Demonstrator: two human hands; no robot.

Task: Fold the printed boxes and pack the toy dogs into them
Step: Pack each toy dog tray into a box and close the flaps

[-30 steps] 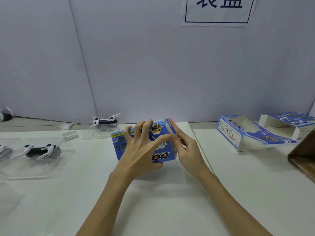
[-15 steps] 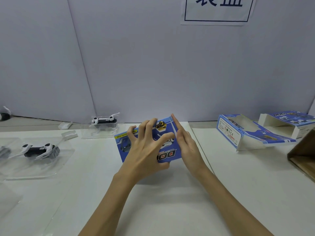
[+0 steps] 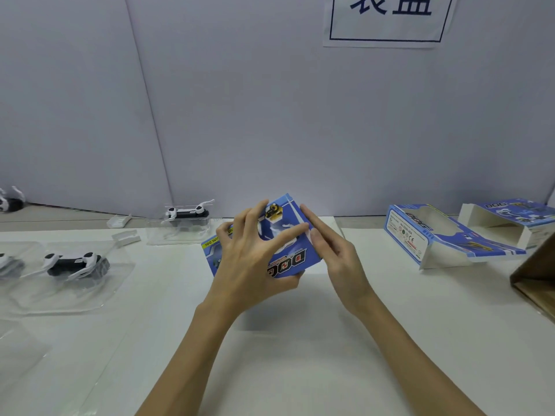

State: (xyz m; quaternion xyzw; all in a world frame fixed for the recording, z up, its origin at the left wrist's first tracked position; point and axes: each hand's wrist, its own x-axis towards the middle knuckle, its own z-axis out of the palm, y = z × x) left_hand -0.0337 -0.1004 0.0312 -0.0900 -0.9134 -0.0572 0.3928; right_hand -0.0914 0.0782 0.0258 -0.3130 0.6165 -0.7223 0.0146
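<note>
The blue printed box (image 3: 282, 250) sits between your hands, lifted just off the white surface (image 3: 300, 355) and tipped so its face with the upside-down "DOG" lettering looks up at you, its long axis running left to right. Your left hand (image 3: 252, 265) grasps it, fingers spread over the face and thumb curled under the near edge. Your right hand (image 3: 336, 256) has fingers nearly straight, their tips laid against the box's right end; that end is the one to work, and the right hand is the nearer to it, so tucking that flap likely falls to it while the left steadies. Whether the flap is fully closed cannot be told from here. To your left, well apart, a black-and-white toy dog (image 3: 75, 262) lies on a clear plastic tray (image 3: 114, 283), and another toy dog (image 3: 187, 213) sits further back. To your right, two more printed boxes (image 3: 444, 235) lie open-ended, not yet packed.
</note>
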